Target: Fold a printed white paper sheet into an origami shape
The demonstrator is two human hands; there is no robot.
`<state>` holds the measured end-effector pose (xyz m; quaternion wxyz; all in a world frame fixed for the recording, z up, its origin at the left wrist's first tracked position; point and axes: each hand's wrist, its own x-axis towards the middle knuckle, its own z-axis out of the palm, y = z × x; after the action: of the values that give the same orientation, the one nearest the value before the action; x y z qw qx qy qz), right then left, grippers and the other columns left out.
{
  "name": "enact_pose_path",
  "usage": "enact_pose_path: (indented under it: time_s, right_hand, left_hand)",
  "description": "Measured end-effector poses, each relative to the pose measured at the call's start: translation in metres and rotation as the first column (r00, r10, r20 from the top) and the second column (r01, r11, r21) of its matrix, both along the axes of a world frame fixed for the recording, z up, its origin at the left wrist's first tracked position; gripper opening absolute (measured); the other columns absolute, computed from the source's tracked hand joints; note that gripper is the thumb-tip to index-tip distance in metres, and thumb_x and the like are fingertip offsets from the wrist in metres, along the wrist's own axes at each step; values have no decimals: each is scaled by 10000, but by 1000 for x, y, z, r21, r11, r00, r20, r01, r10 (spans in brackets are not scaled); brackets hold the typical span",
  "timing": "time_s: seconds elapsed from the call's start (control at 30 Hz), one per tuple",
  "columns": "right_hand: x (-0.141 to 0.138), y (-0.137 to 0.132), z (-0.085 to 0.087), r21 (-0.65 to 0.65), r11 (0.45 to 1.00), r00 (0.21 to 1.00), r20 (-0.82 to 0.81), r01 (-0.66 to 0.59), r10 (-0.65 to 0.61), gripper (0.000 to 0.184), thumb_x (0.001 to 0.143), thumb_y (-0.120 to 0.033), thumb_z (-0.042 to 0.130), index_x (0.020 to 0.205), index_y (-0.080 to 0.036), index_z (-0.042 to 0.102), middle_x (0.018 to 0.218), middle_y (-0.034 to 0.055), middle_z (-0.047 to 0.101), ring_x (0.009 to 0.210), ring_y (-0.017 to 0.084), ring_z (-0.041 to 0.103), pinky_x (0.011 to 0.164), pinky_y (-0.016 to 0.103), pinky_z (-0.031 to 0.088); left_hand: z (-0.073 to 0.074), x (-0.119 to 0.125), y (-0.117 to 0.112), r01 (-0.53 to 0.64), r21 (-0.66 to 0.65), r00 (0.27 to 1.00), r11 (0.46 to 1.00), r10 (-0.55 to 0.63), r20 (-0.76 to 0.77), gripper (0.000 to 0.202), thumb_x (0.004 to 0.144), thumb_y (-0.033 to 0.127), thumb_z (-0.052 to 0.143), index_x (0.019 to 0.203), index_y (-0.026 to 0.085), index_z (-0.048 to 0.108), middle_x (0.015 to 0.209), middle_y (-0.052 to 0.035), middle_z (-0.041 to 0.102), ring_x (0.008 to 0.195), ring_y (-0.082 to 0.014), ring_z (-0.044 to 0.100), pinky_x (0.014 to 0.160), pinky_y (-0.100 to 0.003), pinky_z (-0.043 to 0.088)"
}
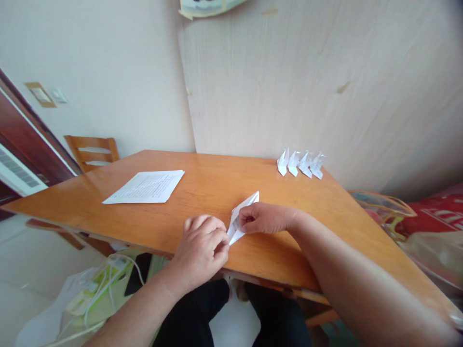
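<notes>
A folded piece of white paper (237,234), narrow and pointed at its ends, is between my hands just above the table's near edge. My left hand (204,246) has its fingers curled and pinches the paper's lower left tip. Over the paper's right side lies my right hand (258,218), with thumb and fingers closed on it and part of the paper hidden beneath. Several finished-looking folded paper figures (293,164) stand in a row by the wall at the back right. At the left rests a stack of printed paper sheets (146,187).
The wooden table (213,178) backs onto a pale wall. A wooden chair (92,153) stands beyond its left end. Cables and a green box (104,284) sit below the table at left. Red and clear bags (434,217) lie beyond the right edge.
</notes>
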<state>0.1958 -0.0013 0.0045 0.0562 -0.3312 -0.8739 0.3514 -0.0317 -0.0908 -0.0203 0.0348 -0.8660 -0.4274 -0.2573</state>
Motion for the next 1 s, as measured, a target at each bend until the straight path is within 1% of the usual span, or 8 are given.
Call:
enact_pose_path:
  time_s: [0.2,0.3,0.57,0.73,1.0]
  right_hand:
    - [-5,-4,0,79,996,995,90,35,-42,71,802,-150,575,736,-169,593,731,-13,601,671,124,508,590,239,350]
    - [-6,-5,-1,107,993,990,122,57,-70,57,801,-180,592,745,-175,587,725,-16,588,668,128,503,579,242,345]
    - [-10,-12,4,141,987,986,139,72,-92,80,810,-177,588,736,-182,557,761,0,613,679,130,502,580,247,338]
    - [-12,-17,6,172,980,978,165,98,-127,109,814,-236,622,742,-186,557,765,11,627,670,134,504,562,258,321]
    - [-15,-19,0,242,961,967,184,132,-179,167,799,-335,653,763,-199,563,772,29,644,638,146,513,546,280,310]
  left_hand:
    - [0,1,-1,-2,6,1000,1000,2,4,147,765,85,644,760,232,637,937,-11,675,958,-235,527,826,-412,337]
    - [-1,0,-1,-2,3,1000,1000,2,2,144,765,89,646,765,233,638,949,-13,674,965,-239,525,827,-416,337]
    - [-1,0,-2,-2,-2,1000,1000,2,7,142,774,90,641,762,232,634,937,-8,671,956,-234,525,833,-419,336]
    - [-2,-1,-2,-3,-14,1000,1000,3,4,138,775,95,636,769,232,636,925,-6,668,957,-236,526,842,-423,340]
    - [-4,-4,-6,-5,-21,1000,1000,5,0,174,757,70,616,793,236,652,933,-19,675,962,-246,524,838,-426,347]
